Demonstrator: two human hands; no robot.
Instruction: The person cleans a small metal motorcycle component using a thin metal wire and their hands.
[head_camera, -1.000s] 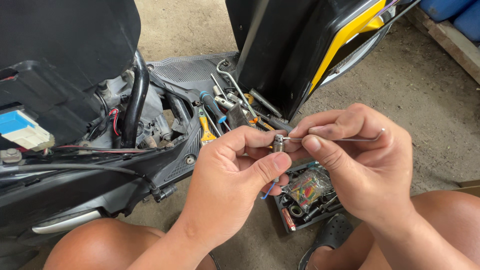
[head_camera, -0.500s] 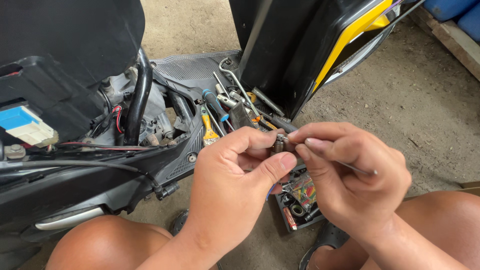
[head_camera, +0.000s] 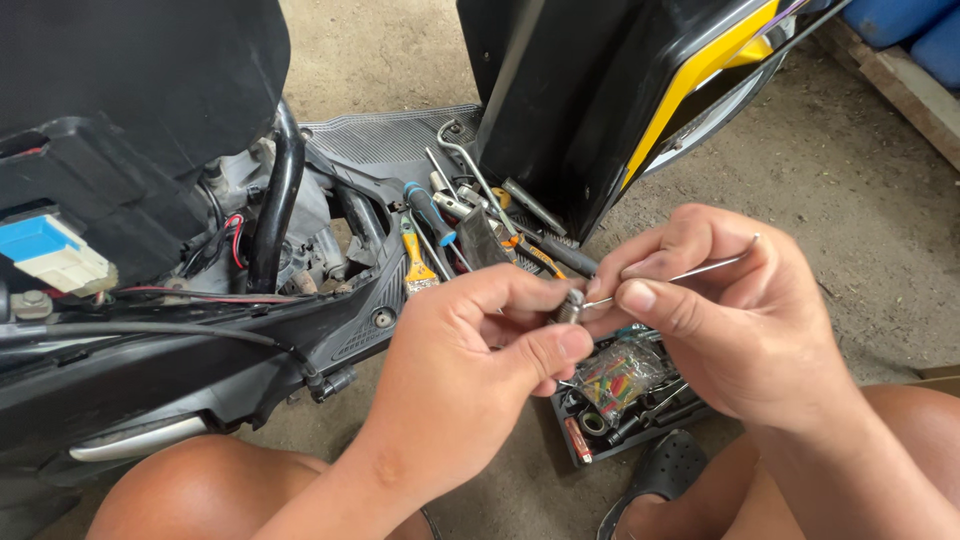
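Note:
My left hand (head_camera: 475, 365) pinches a small metal cylindrical part (head_camera: 570, 305) between thumb and fingers. My right hand (head_camera: 725, 310) holds a thin metal rod (head_camera: 700, 268) whose tip goes into the end of that part. Both hands meet in the middle of the view, above a black tool tray (head_camera: 590, 440) on the ground. My bare knees show at the bottom left and right.
An opened black scooter (head_camera: 180, 300) with exposed wires and hoses fills the left. Screwdrivers, wrenches and pliers (head_camera: 460, 215) lie on its ribbed footboard. A black and yellow body panel (head_camera: 640, 90) stands upright behind. A black sandal (head_camera: 660, 475) is below the tray.
The two hands have stayed pressed together around the small part. My right hand's fingers have shifted, and more of the thin rod now sticks out to the right.

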